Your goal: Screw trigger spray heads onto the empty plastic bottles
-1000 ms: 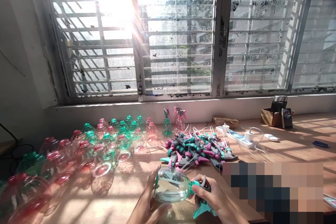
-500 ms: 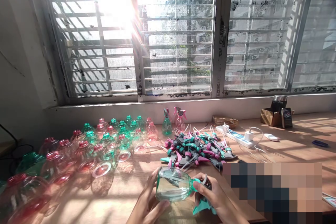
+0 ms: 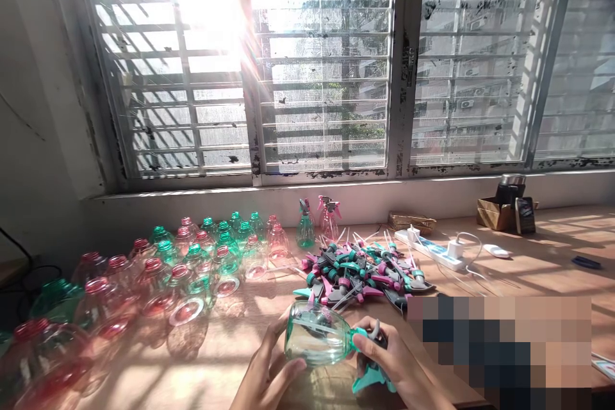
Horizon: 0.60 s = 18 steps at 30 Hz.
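A clear green spray bottle (image 3: pixel 319 334) lies sideways between my hands, above the near part of the table. My left hand (image 3: pixel 271 368) is wrapped round its base end. At the neck, my right hand (image 3: pixel 384 349) grips the green and grey spray head (image 3: pixel 372 375), whose collar meets the bottle mouth. How far the collar is screwed on cannot be made out. Just beyond the bottle lies a heap of spray heads (image 3: pixel 360 272) in pink, green and grey, with pale tubes sticking out.
Several open pink bottles (image 3: pixel 154 282) and green bottles (image 3: pixel 196 259) stand on the left of the wooden table (image 3: pixel 230 359). Complete spray bottles (image 3: pixel 306 227) stand by the window wall. A power strip (image 3: pixel 430 250), a basket (image 3: pixel 412 223) and a cardboard box (image 3: pixel 494 213) are at the right.
The bottle and both hands stay almost in place. My left thumb has shifted slightly along the bottle's base end.
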### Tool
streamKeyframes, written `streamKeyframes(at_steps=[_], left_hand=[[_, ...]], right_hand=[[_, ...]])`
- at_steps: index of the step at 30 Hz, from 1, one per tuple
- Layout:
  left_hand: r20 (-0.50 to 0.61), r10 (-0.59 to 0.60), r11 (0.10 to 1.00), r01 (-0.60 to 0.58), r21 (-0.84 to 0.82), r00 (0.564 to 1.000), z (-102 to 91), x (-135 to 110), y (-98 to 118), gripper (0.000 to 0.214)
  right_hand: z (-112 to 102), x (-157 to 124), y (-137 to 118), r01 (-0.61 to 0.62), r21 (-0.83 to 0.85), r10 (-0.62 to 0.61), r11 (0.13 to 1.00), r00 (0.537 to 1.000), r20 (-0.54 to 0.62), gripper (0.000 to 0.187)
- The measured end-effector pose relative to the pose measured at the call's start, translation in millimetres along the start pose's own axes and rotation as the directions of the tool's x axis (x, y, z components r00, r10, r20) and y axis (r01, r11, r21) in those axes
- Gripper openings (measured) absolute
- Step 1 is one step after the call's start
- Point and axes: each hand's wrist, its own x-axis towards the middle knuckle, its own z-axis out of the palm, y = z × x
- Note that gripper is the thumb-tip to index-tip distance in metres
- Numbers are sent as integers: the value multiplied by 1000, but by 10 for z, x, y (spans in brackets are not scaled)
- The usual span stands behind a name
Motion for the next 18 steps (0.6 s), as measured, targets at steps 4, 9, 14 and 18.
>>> streamKeyframes(at_steps=[4,9,14,18], left_hand=[[-95,115,980,-97,175,989,2,13,4,51],[-78,102,973,-83,217,992,-27,-18,21,49],[-92,133,967,-109,229,987,-42,-2,16,41],[-129,230,951,-195,239,964,-32,26,-28,34]], right_hand=[[-2,-8,-34,-37,19,38,999,999,-37,49],[-2,5,11,-26,36,27,999,999,-28,49],[15,-8,-5,-50,43,51,998,998,-29,48],[15,-37,-56,-65,86,69,994,997,-45,46]])
